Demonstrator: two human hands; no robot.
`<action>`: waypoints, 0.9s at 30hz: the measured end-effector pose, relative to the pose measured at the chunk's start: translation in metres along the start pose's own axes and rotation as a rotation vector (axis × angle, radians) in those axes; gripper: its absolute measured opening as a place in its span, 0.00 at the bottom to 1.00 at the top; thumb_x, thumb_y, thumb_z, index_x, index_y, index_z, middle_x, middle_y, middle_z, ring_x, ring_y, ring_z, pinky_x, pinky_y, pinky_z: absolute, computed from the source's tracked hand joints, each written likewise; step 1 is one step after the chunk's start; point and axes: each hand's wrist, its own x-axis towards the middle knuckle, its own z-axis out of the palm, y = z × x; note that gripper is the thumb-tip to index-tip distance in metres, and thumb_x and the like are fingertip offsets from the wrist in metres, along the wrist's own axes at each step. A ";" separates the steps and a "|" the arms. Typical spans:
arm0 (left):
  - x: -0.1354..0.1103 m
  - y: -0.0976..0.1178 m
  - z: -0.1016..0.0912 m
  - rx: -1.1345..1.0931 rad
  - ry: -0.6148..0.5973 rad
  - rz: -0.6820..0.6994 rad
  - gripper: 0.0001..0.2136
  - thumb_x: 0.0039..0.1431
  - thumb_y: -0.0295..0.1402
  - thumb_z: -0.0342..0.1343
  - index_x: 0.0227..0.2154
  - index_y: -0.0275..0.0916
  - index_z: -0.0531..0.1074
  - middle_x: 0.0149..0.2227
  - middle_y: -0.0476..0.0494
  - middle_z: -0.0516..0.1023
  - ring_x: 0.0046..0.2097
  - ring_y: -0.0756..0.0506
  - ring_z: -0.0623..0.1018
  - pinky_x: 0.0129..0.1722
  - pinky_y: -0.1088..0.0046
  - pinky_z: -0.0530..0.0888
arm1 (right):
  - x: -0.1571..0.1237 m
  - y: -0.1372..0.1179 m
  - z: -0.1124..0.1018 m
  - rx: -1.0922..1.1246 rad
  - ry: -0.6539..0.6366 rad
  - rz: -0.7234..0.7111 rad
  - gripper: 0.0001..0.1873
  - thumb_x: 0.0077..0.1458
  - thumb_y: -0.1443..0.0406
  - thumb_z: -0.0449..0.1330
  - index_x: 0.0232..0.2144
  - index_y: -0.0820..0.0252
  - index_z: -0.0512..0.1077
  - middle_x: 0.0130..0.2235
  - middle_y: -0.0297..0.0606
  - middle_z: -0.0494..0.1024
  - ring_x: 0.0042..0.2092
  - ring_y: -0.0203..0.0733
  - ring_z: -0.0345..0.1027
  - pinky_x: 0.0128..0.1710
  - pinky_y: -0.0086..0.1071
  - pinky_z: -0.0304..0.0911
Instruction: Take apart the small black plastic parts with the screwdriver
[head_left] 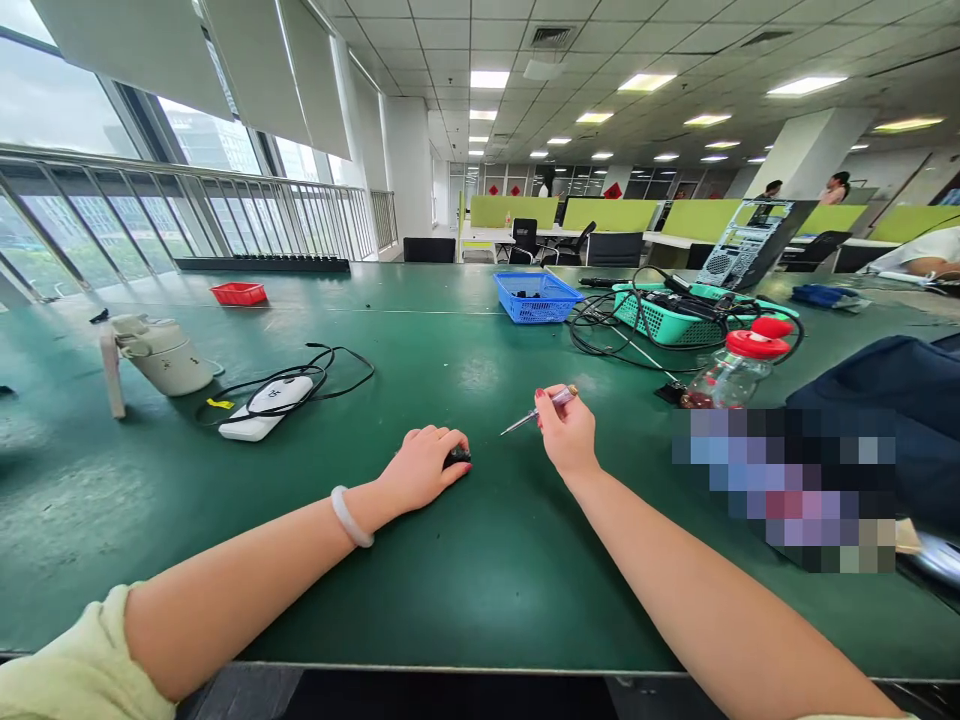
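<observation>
My right hand [568, 432] is closed round the handle of a small screwdriver [541, 408], held above the green table with its thin metal tip pointing left. Resting on the table, my left hand [427, 466] is wrapped over a small black object [456, 457]. Only its front end shows between thumb and forefinger, so its kind cannot be made out. The screwdriver tip is apart from the black object, a short way up and to its right.
A white power bank [268, 408] with a black cable lies left, near a cream tumbler [169, 355]. Farther back are a red tray [238, 294], a blue basket [537, 298] and a teal basket [660, 322] of cables. A red-lidded jar [739, 368] and dark bag [877, 420] stand right.
</observation>
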 end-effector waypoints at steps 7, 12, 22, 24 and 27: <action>-0.083 -0.069 -0.040 0.080 0.074 -0.302 0.13 0.63 0.45 0.49 0.41 0.44 0.71 0.39 0.44 0.78 0.44 0.40 0.76 0.50 0.59 0.69 | -0.006 -0.009 0.002 -0.043 -0.049 -0.034 0.18 0.55 0.48 0.56 0.24 0.55 0.66 0.21 0.30 0.67 0.25 0.38 0.61 0.29 0.33 0.61; -0.128 -0.131 -0.074 0.261 0.109 -0.611 0.18 0.62 0.47 0.44 0.45 0.42 0.70 0.43 0.38 0.80 0.48 0.35 0.77 0.48 0.57 0.69 | -0.008 -0.010 0.004 -0.054 -0.065 -0.032 0.18 0.56 0.48 0.55 0.25 0.55 0.66 0.21 0.31 0.68 0.25 0.38 0.62 0.30 0.33 0.61; -0.140 -0.171 -0.097 0.425 0.084 -0.712 0.22 0.65 0.45 0.38 0.48 0.36 0.68 0.48 0.30 0.80 0.53 0.33 0.77 0.54 0.54 0.65 | -0.008 -0.009 0.005 -0.081 -0.078 -0.044 0.21 0.55 0.46 0.56 0.25 0.55 0.67 0.21 0.31 0.68 0.24 0.38 0.62 0.29 0.33 0.61; -0.138 -0.169 -0.099 0.424 0.101 -0.708 0.21 0.65 0.45 0.38 0.48 0.36 0.68 0.48 0.30 0.80 0.53 0.33 0.77 0.54 0.54 0.66 | -0.008 -0.009 0.005 -0.085 -0.080 -0.050 0.20 0.56 0.47 0.56 0.25 0.55 0.67 0.21 0.31 0.68 0.24 0.38 0.62 0.29 0.33 0.62; -0.137 -0.166 -0.104 0.394 0.161 -0.696 0.20 0.65 0.44 0.40 0.47 0.36 0.68 0.49 0.31 0.80 0.52 0.35 0.77 0.52 0.57 0.68 | -0.008 -0.009 0.005 -0.089 -0.088 -0.056 0.19 0.56 0.48 0.56 0.24 0.55 0.67 0.20 0.31 0.68 0.24 0.38 0.62 0.29 0.33 0.62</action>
